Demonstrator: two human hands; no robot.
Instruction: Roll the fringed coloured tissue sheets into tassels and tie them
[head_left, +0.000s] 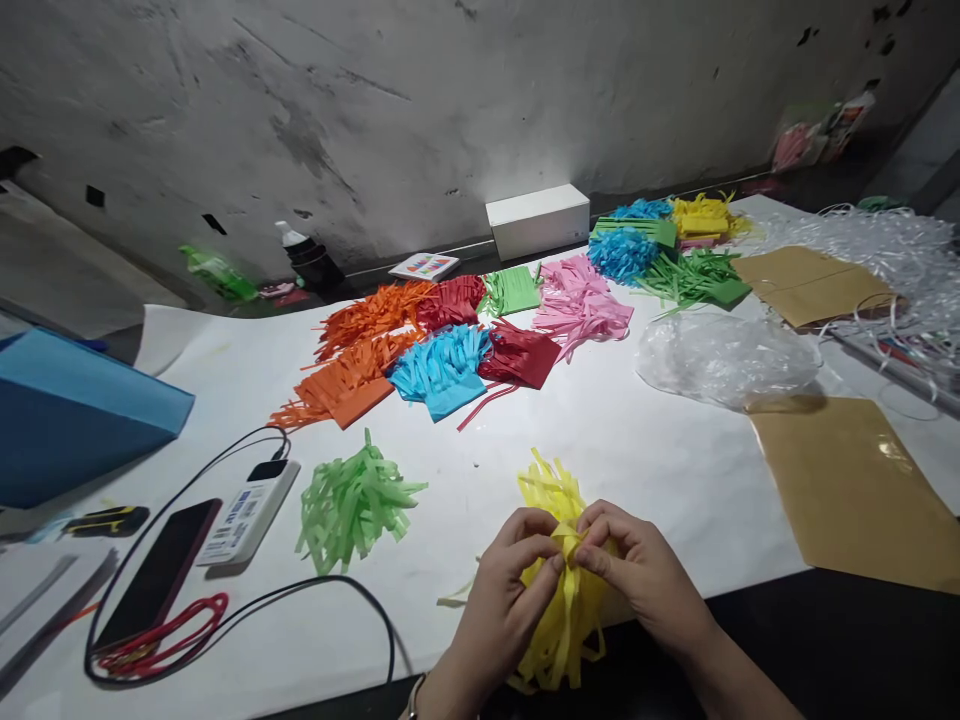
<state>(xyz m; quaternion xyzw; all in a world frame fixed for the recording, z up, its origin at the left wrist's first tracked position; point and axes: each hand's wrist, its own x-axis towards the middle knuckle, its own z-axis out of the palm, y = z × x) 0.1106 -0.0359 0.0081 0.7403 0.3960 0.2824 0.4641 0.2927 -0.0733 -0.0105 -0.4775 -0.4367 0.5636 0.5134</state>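
A bundle of yellow paper fringe (pixel 564 620) lies at the table's front edge, its strips spreading both away from me and down over the edge. My left hand (pixel 517 575) pinches the bundle's narrow middle from the left. From the right, my right hand (pixel 637 565) pinches the same spot, where a yellow strip crosses the bundle. The fingertips of both hands nearly meet there. Left of my hands sits a light green fringed tassel (pixel 356 505), touched by neither.
Orange (pixel 360 400), blue (pixel 448 400), red (pixel 536 358) and pink (pixel 581 300) fringed papers lie further back. At left are a phone (pixel 161 575), a power bank (pixel 247 515) and a black cable. Brown envelopes (pixel 862 490) and clear plastic (pixel 727 355) lie right.
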